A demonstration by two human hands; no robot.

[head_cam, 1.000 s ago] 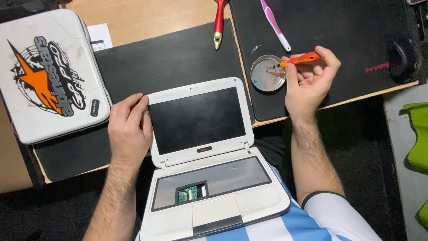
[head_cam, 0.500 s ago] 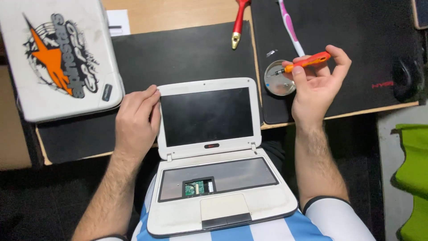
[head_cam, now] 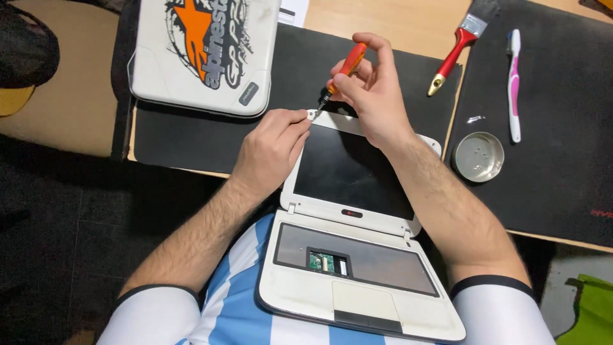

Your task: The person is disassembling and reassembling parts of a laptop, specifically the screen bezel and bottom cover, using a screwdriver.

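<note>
- Whereas one second ago our right hand [head_cam: 377,96] held the orange-handled screwdriver [head_cam: 341,73] over the round metal dish [head_cam: 479,156] by the desk's right edge, it now holds the tool at the top left corner of the small white laptop [head_cam: 357,243].
- Our left hand [head_cam: 271,150] has moved up from the left side of the lid to that same corner.
- Right-hand fingers: curled around the screwdriver handle, gripping it, with the tip angled down onto the bezel corner.
- Left-hand fingers: thumb and forefinger pressed together at the corner, steadying it. We cannot tell whether they pinch a screw.
- We judge that work has passed from the dish to a fastener at the screen bezel.
- Location of the laptop: open, base on our lap, lid lying back over the desk's near edge. The keyboard is removed, exposing a small green circuit board [head_cam: 322,260].
- Count of items:
  - one laptop
  - one screwdriver
  - one metal dish
  - one red-handled brush [head_cam: 454,54], near the far edge
  - one pink and white toothbrush [head_cam: 513,83], beside the brush
  - one white case with an orange star [head_cam: 204,51], at the far left corner
  - two black mats [head_cam: 562,128]
</note>
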